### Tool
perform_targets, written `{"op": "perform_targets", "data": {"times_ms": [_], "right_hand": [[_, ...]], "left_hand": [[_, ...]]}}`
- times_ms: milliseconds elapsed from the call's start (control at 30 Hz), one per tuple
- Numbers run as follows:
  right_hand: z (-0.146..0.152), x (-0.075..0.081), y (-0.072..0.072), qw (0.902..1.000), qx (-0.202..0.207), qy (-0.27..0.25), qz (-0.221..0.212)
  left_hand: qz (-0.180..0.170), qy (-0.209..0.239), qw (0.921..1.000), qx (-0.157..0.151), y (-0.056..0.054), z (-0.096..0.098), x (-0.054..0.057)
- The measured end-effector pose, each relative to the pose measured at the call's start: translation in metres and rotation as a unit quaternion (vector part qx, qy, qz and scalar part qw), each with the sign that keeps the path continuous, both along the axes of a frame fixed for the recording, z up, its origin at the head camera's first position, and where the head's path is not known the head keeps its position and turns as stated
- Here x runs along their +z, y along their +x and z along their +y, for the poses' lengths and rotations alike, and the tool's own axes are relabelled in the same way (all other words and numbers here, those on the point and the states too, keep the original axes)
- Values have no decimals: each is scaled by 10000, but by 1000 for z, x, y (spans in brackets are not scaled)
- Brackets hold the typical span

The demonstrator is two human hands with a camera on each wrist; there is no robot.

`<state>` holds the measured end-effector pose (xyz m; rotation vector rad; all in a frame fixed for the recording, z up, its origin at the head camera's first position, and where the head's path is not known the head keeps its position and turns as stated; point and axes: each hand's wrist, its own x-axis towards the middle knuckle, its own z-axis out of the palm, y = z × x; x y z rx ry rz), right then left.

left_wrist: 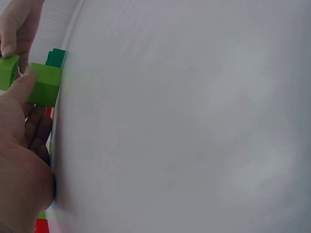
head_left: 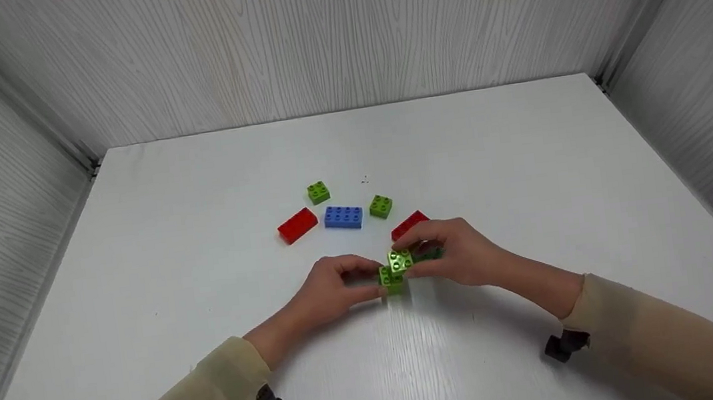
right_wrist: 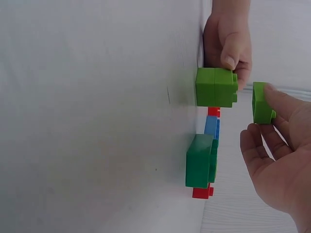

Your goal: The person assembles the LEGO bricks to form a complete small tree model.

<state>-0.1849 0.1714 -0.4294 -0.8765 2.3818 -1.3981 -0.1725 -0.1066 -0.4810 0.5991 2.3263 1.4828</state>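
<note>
My left hand [head_left: 333,290] grips a light green stack [right_wrist: 214,87] between thumb and fingers. Two square bricks make up that stack, one on top of the other, and it stands on the white table [head_left: 214,364]. Between the thumb and fingers of my right hand [head_left: 463,255] is another square light green brick [right_wrist: 262,104], studs up. In the right wrist view a gap separates it from the stack's top studs. A dark green brick [right_wrist: 199,162] lies on the table beside the right hand, which partly hides it in the head view.
Beyond the hands lie a red brick [head_left: 298,225], a blue brick [head_left: 344,217] and two square light green bricks, one farther back [head_left: 318,192] and one nearer [head_left: 381,206]. A second red brick [head_left: 409,224] is partly behind the right hand. Wood-grained panels [head_left: 337,34] border the table.
</note>
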Motion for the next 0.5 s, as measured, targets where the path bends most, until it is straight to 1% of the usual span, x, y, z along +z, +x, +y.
{"op": "perform_targets", "data": {"times_ms": [200, 500], "right_hand": [[-6, -3, 2, 9998, 48, 201, 33], [-11, -6, 3, 9997, 91, 205, 28]], "left_hand": [[24, -15, 10000, -18, -1, -1, 0], [-15, 2, 10000, -4, 0, -1, 1]]}}
